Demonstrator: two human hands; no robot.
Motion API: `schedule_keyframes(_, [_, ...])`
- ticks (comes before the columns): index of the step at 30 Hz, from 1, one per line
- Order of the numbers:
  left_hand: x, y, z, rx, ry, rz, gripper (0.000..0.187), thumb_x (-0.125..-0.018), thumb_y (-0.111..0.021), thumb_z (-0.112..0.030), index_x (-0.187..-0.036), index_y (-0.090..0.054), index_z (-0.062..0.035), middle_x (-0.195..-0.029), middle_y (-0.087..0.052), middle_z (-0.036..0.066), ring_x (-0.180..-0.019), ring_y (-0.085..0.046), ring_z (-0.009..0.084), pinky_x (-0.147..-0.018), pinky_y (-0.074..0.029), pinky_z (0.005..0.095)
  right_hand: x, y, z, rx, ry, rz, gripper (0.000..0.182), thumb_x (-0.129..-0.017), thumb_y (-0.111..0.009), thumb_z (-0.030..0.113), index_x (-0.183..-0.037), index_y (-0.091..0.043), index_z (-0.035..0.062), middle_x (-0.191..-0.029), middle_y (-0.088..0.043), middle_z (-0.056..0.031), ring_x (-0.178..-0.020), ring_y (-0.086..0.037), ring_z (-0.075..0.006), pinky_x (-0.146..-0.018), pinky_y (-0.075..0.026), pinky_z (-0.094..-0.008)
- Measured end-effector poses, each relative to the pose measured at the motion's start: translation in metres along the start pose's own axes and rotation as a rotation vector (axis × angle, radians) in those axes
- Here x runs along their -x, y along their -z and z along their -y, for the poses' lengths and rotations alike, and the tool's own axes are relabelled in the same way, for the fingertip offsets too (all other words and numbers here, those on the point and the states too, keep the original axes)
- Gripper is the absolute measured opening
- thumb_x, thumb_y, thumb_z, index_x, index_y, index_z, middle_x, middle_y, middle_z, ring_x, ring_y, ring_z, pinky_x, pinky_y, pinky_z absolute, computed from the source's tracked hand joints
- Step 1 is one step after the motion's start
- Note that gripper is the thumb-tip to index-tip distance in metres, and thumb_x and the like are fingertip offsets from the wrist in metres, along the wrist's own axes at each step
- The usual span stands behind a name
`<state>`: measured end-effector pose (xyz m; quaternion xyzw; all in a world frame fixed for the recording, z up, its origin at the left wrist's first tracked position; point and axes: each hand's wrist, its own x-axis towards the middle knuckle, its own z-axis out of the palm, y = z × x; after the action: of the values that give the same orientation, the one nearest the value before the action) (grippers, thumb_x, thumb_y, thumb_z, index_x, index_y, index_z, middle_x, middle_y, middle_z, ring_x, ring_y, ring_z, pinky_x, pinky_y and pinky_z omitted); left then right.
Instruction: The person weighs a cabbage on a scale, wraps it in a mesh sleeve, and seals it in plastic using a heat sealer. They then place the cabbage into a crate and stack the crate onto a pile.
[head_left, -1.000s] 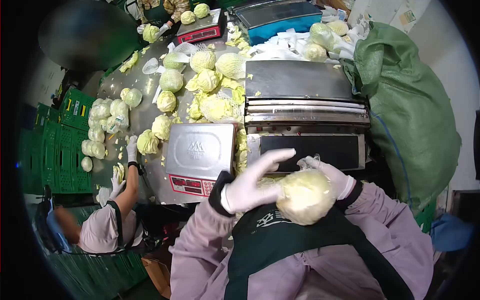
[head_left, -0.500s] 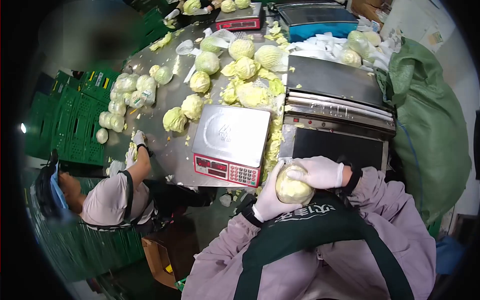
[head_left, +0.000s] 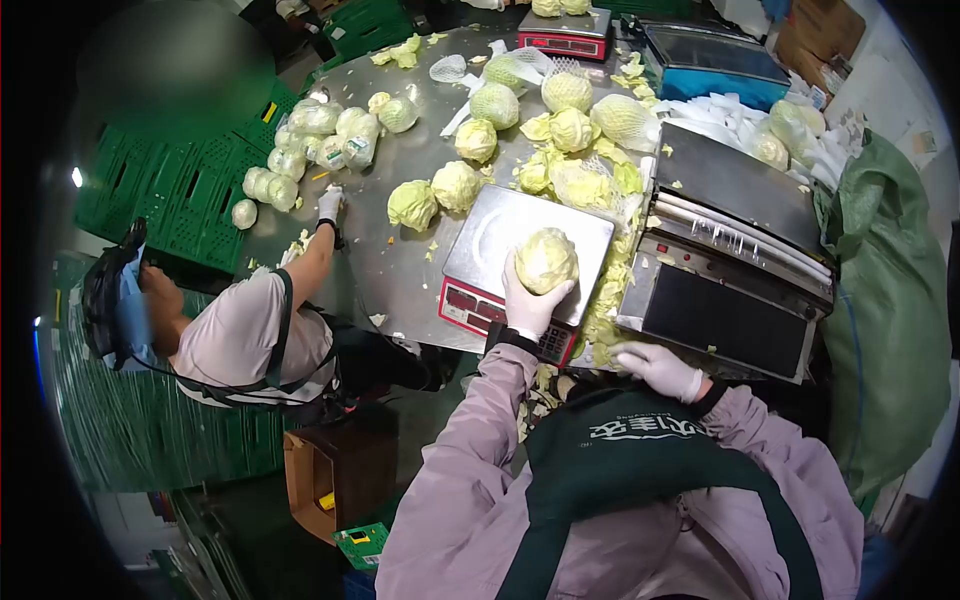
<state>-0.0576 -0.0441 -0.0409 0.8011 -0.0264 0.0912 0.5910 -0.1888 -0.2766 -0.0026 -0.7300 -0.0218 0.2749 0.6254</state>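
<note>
My left hand (head_left: 533, 304), in a white glove, has its fingers wrapped round the near side of a pale green cabbage (head_left: 547, 260). That cabbage is over the steel pan of a digital scale (head_left: 487, 240) with a red front panel. Lower right, my right hand (head_left: 662, 370), gloved too, is apart from the cabbage, fingers loosely stretched out toward the left and nothing visible in them. It is near the leaf scraps (head_left: 603, 330) at the table's near edge, between the scale and the wrapping machine (head_left: 730, 300).
Loose cabbages (head_left: 412, 204) and netted ones (head_left: 494, 104) lie on the steel table (head_left: 400, 270). Wrapped cabbages (head_left: 270, 188) are piled at left, where a co-worker (head_left: 240, 330) reaches over the table. A green sack (head_left: 880, 320) stands at right; green crates (head_left: 170, 200) are stacked at left.
The cabbage has gone from between both hands at my chest to over the scale, in my left hand. My right hand has let go of it. The view has shifted left.
</note>
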Motion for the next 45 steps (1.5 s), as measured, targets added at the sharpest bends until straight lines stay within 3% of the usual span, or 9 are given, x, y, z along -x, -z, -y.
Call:
schedule_keyframes(13, [-0.002,0.01,0.01,-0.221,0.082,-0.076,0.083,-0.069,-0.08,-0.019,-0.138,-0.037,-0.0024,-0.128,-0.044,0.02,-0.12,-0.045,0.0327,-0.102,-0.037,0.0393,0.017,-0.013,-0.006,0.063,-0.103,-0.027,0.033,-0.094,-0.054,0.025,-0.116,-0.061,0.0011,-0.107,-0.064,-0.0143,-0.1,-0.06,-0.0237,-0.09,-0.044,-0.0308])
schedule_keyframes(25, [0.015,0.017,0.002,-0.188,0.215,-0.036,0.096,-0.068,-0.08,-0.022,-0.142,-0.024,0.002,-0.138,-0.031,0.026,-0.13,-0.031,0.0384,-0.11,-0.027,0.0424,0.017,-0.015,0.002,0.051,-0.136,-0.025,0.033,-0.094,-0.054,0.024,-0.115,-0.06,-0.0004,-0.109,-0.064,-0.0151,-0.1,-0.06,-0.0239,-0.09,-0.044,-0.0307])
schedule_keyframes(31, [-0.023,0.023,-0.045,0.055,0.121,-0.099,0.094,-0.072,-0.081,-0.02,-0.144,-0.024,0.0039,-0.144,-0.029,0.022,-0.131,-0.034,0.0293,-0.109,-0.029,0.0379,0.041,-0.016,-0.011,0.082,-0.145,-0.222,0.033,-0.094,-0.055,0.026,-0.114,-0.061,0.0,-0.11,-0.064,-0.016,-0.103,-0.06,-0.0263,-0.092,-0.045,-0.032])
schedule_keyframes(33, [-0.048,0.017,-0.048,0.019,0.104,-0.107,0.086,-0.075,-0.079,-0.022,-0.141,-0.029,0.0031,-0.144,-0.031,0.022,-0.133,-0.032,0.0303,-0.11,-0.027,0.0375,0.048,-0.017,-0.018,0.155,-0.011,-0.295,0.034,-0.094,-0.054,0.028,-0.115,-0.061,0.0021,-0.112,-0.064,-0.0161,-0.105,-0.06,-0.0273,-0.092,-0.045,-0.0333])
schedule_keyframes(34, [-0.067,0.011,-0.002,-0.462,-0.106,-0.111,0.079,-0.076,-0.077,-0.03,-0.135,-0.036,0.0047,-0.128,-0.05,0.02,-0.116,-0.051,0.0299,-0.099,-0.042,0.0411,0.05,-0.019,-0.031,0.211,-0.059,-0.31,0.035,-0.094,-0.051,0.03,-0.115,-0.061,0.0043,-0.115,-0.062,-0.0164,-0.108,-0.06,-0.0288,-0.092,-0.046,-0.0341])
schedule_keyframes(35, [-0.071,0.008,-0.04,0.018,0.273,0.133,0.068,-0.078,-0.076,-0.029,-0.128,-0.045,0.0051,-0.118,-0.058,0.018,-0.106,-0.058,0.0277,-0.092,-0.047,0.0388,0.057,-0.022,-0.029,0.189,-0.012,-0.379,0.036,-0.094,-0.049,0.033,-0.112,-0.063,0.0054,-0.113,-0.063,-0.0163,-0.105,-0.06,-0.0305,-0.09,-0.047,-0.0357])
schedule_keyframes(37, [-0.1,0.012,0.003,0.06,0.396,0.442,0.052,-0.083,-0.072,-0.02,-0.123,-0.049,0.0023,-0.113,-0.06,0.015,-0.098,-0.062,0.0223,-0.079,-0.054,0.0334,0.069,-0.021,-0.023,0.107,-0.142,-0.403,0.042,-0.093,-0.053,0.035,-0.12,-0.059,0.0022,-0.113,-0.065,-0.0163,-0.104,-0.063,-0.0285,-0.091,-0.047,-0.0339])
schedule_keyframes(41, [-0.072,0.003,-0.025,0.211,0.303,0.58,0.051,-0.088,-0.064,-0.021,-0.13,-0.045,0.0015,-0.12,-0.055,0.015,-0.106,-0.058,0.0249,-0.089,-0.05,0.0356,0.097,-0.015,-0.019,-0.122,0.08,-0.598,0.035,-0.094,-0.051,0.035,-0.112,-0.062,0.0064,-0.099,-0.066,-0.0131,-0.094,-0.063,-0.0304,-0.083,-0.048,-0.0356])
schedule_keyframes(45, [0.008,-0.082,-0.16,0.09,0.171,1.11,0.069,-0.077,-0.07,-0.023,-0.134,-0.04,0.0005,-0.124,-0.052,0.015,-0.112,-0.053,0.0245,-0.096,-0.045,0.0363,0.141,0.02,-0.002,-0.355,0.185,-0.751,0.064,-0.086,-0.067,0.035,-0.136,-0.042,0.0044,-0.127,-0.054,-0.0192,-0.117,-0.053,-0.0316,-0.098,-0.043,-0.0377])
